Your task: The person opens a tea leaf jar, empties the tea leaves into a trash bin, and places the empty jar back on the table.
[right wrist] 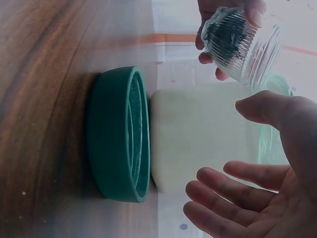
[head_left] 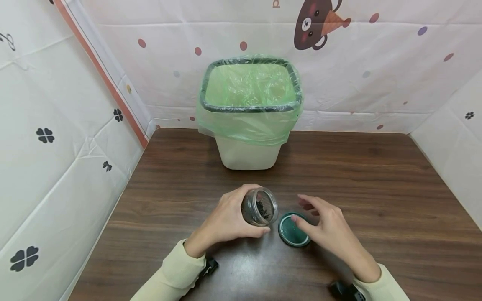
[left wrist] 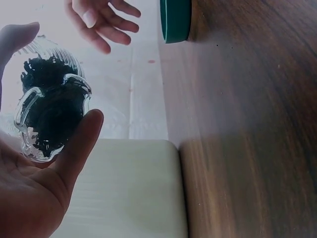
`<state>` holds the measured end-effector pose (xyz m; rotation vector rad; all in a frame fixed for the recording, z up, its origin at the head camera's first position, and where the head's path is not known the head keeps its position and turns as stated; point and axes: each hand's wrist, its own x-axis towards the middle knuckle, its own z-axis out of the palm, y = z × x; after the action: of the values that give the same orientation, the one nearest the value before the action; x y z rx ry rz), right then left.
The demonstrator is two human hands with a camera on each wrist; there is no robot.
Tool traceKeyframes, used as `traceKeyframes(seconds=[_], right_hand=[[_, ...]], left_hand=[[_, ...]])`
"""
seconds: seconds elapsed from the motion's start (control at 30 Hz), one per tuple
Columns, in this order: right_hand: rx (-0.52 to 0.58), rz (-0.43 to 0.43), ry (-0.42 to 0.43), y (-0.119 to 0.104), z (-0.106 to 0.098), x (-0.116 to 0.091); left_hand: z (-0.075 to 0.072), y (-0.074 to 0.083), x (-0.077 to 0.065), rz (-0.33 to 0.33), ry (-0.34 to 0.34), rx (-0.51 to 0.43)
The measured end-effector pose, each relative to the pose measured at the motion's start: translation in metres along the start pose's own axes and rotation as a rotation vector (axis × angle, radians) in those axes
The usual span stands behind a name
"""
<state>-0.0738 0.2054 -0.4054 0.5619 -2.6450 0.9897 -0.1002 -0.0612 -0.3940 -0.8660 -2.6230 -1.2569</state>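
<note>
My left hand point(head_left: 232, 217) grips a ribbed clear glass jar point(head_left: 250, 209) around its side, tilted with its open mouth toward the right. Dark, dry shreds point(head_left: 262, 210) lie inside it; in the left wrist view they fill much of the jar point(left wrist: 54, 104). A green lid point(head_left: 293, 230) rests on the table just right of the jar, inner side up. Above that lid hovers my right hand point(head_left: 329, 228), its fingers spread and relaxed. The right wrist view shows a gap between this hand point(right wrist: 267, 188) and the lid point(right wrist: 111, 136).
A pale bin point(head_left: 248, 154) lined with a green plastic bag point(head_left: 248, 125) stands at the back of the brown wooden table point(head_left: 357, 167). Printed white cloth point(head_left: 376, 83) hangs behind it and along both sides. Dark straps sit at both wrists.
</note>
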Motion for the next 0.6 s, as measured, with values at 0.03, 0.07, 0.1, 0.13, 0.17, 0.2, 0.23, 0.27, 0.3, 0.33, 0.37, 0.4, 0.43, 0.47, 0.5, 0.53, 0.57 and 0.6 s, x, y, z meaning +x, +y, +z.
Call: traceKeyframes(seconds=[0.03, 0.07, 0.1, 0.13, 0.17, 0.2, 0.23, 0.27, 0.3, 0.33, 0.37, 0.4, 0.43, 0.47, 0.5, 0.53, 0.57, 0.6], right_hand=[[0.002, 0.004, 0.003, -0.001, 0.0, 0.001], [0.002, 0.006, 0.005, -0.001, -0.001, 0.001], [0.001, 0.009, 0.007, -0.002, -0.001, 0.002], [0.002, 0.011, 0.01, -0.002, -0.001, 0.003], [0.004, 0.013, 0.012, -0.002, -0.001, 0.004], [0.005, 0.013, 0.013, -0.003, -0.002, 0.004], [0.004, 0.015, 0.014, -0.003, -0.002, 0.005], [0.004, 0.013, 0.016, -0.003, -0.002, 0.006], [0.004, 0.012, 0.019, -0.004, -0.002, 0.007], [0.005, 0.01, 0.023, -0.004, -0.002, 0.007], [0.005, 0.007, 0.027, -0.005, -0.002, 0.008], [0.005, 0.004, 0.031, -0.005, -0.002, 0.009], [0.008, 0.003, 0.037, -0.006, -0.002, 0.01], [0.012, 0.002, 0.043, -0.006, -0.002, 0.01], [0.015, 0.001, 0.049, -0.007, -0.002, 0.011], [0.02, 0.001, 0.054, -0.007, -0.002, 0.012], [0.026, 0.0, 0.059, -0.008, -0.001, 0.012], [0.03, 0.002, 0.063, -0.008, -0.001, 0.013]], left_hand=[[0.0, 0.0, 0.0, 0.0, 0.001, -0.001], [0.0, 0.0, 0.0, 0.0, 0.002, -0.003], [0.0, 0.0, 0.0, 0.001, 0.004, -0.005], [-0.001, 0.0, 0.0, 0.001, 0.005, -0.008], [-0.001, 0.0, 0.0, 0.002, 0.006, -0.01], [-0.001, 0.0, 0.0, 0.001, 0.007, -0.011], [-0.001, 0.0, 0.0, 0.0, 0.009, -0.011], [-0.002, 0.0, 0.0, -0.001, 0.011, -0.012], [-0.002, 0.0, 0.0, -0.002, 0.012, -0.013], [-0.002, 0.0, 0.001, -0.004, 0.014, -0.011], [-0.003, 0.0, 0.001, -0.005, 0.016, -0.011], [-0.003, 0.0, 0.001, -0.006, 0.017, -0.01], [-0.003, 0.0, 0.001, -0.006, 0.018, -0.011], [-0.004, 0.001, 0.001, -0.005, 0.019, -0.013], [-0.004, 0.001, 0.001, -0.004, 0.02, -0.014], [-0.004, 0.001, 0.001, -0.003, 0.021, -0.016], [-0.004, 0.001, 0.001, -0.002, 0.022, -0.02], [-0.004, 0.001, 0.001, 0.0, 0.023, -0.022]])
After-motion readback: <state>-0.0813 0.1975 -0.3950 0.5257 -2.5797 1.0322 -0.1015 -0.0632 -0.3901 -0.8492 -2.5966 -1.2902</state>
